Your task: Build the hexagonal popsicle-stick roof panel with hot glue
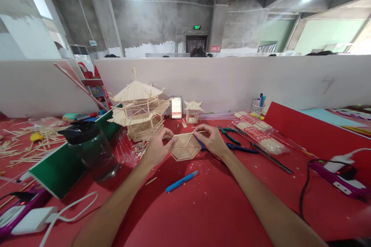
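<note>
A hexagonal panel of thin wooden sticks (185, 147) is held up over the red table, tilted toward me. My left hand (159, 146) pinches its upper left corner between thumb and fingers. At the upper right corner my right hand (213, 139) has its fingers closed on a thin wooden stick (199, 132) lying along the panel's top edge. Below the panel a blue pen (182, 181) rests on the table. Behind my left hand stands a large two-tiered stick pavilion (139, 108), and a small stick pavilion (193, 112) is further back.
A dark water bottle (91, 150) stands at left by a green board (62, 171). Pliers (232, 137) and bagged stick bundles (261, 133) lie at right. Purple power strips (339, 179) with cables flank both sides. A white partition (226, 85) closes the back.
</note>
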A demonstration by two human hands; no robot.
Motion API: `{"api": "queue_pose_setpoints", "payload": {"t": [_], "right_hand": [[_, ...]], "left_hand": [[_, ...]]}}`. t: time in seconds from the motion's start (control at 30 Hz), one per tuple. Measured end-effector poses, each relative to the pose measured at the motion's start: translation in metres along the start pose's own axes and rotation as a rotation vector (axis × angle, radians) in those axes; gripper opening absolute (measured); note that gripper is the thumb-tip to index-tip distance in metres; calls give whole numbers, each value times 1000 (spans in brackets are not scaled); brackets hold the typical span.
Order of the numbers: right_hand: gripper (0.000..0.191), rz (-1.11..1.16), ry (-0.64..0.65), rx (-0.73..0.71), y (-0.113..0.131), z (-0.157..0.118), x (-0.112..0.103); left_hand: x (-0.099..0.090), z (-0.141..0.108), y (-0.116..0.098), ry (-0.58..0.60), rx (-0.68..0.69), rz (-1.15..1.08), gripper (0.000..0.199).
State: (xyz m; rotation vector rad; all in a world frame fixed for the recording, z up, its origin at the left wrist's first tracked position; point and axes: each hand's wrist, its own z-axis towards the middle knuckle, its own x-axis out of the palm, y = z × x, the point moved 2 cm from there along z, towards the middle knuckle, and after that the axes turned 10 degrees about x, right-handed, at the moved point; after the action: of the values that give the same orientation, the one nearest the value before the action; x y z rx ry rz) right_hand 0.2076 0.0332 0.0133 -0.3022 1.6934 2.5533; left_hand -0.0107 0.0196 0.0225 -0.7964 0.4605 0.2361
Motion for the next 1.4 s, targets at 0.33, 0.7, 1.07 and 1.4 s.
{"api": "queue_pose_setpoints", "payload": {"t": [0.33, 0.7, 1.07, 1.4], "right_hand": [[18, -12, -1, 19, 2, 0, 1], [17, -15, 10, -1, 3, -1, 1], [17, -73, 19, -51, 7, -1, -2], [25, 0, 73, -26, 13, -2, -6]], "left_hand": [[0, 0, 0, 11, 5, 23, 14], [1, -2, -13, 107, 242, 234, 29], [8, -1, -18, 33, 331, 306, 28], [7, 0, -18, 33, 282, 330, 28]]}}
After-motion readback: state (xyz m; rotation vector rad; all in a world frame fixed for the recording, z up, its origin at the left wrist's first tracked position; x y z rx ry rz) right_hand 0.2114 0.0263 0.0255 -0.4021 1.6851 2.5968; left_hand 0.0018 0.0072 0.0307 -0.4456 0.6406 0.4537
